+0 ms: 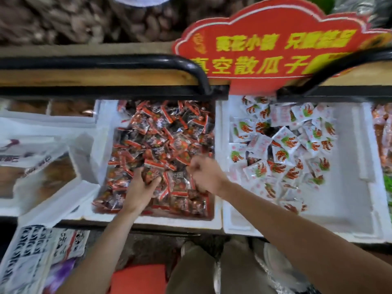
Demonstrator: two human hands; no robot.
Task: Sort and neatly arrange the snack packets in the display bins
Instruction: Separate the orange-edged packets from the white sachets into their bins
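Now both hands are down in the middle foam bin [217, 145] of red-and-black snack packets [161, 132]: left hand [139, 190] clutching a few, right hand [203, 175] curled up, its hold too blurred to tell; white packets [282, 143] lie in the neighbouring bin [360, 166]

bins [218, 132]: white foam, matt, grainy | dark-and-red packets [165, 132]: glossy crinkled film | white packets [284, 141]: smooth plastic, slight sheen | rail [127, 61]: black metal, smooth | shelf edge [106, 75]: bare wood | sign [273, 45]: red printed card
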